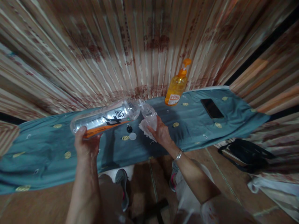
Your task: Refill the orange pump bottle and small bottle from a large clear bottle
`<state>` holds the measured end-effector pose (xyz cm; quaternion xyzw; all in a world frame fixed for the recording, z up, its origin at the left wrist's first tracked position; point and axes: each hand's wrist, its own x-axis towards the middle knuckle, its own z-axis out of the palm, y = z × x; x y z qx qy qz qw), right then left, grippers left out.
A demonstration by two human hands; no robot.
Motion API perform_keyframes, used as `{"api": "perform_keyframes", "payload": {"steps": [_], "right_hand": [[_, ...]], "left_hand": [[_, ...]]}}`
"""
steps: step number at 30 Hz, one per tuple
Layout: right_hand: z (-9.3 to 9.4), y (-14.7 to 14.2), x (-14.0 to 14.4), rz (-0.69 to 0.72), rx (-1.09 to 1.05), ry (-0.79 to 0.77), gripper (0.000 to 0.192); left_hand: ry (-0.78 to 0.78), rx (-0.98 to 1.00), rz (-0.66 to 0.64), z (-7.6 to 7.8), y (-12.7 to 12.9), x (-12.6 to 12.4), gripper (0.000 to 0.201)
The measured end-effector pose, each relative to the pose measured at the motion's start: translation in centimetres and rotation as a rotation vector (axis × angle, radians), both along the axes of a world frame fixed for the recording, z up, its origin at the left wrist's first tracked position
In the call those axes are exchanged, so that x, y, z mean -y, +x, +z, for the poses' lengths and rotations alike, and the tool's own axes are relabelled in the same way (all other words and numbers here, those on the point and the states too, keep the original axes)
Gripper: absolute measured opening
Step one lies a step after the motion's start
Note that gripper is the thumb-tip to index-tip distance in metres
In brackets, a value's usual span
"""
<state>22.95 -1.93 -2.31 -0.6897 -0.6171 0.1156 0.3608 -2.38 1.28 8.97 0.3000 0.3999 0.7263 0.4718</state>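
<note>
With the left hand's [87, 145] fingers gripping the large bottle [104, 120] near its base and the right hand's [163, 132] clasping the small bottle [149, 114], both above the desk [193, 126], steady wrists should best keep the necks aligned.

Behind the large bottle [105, 119], most of the left grip's [87, 144] fingers are hidden. Whether its mouth touches the small bottle [149, 111] is too blurred to tell. The right grip [161, 132] partly covers a pale crumpled piece [143, 127], its material unclear. The soap bottle's [177, 87] fine print is unreadable. The left edge cuts off the cloth-covered tabletop [46, 149].
</note>
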Motion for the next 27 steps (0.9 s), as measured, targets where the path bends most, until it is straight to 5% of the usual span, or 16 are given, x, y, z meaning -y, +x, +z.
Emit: {"api": "perform_keyframes", "payload": {"steps": [27], "right_hand": [[-1.0, 0.1, -0.1, 0.005, 0.089, 0.089, 0.069]], "left_hand": [[0.005, 0.005, 0.091, -0.5, 0.4, -0.7, 0.035]]}}
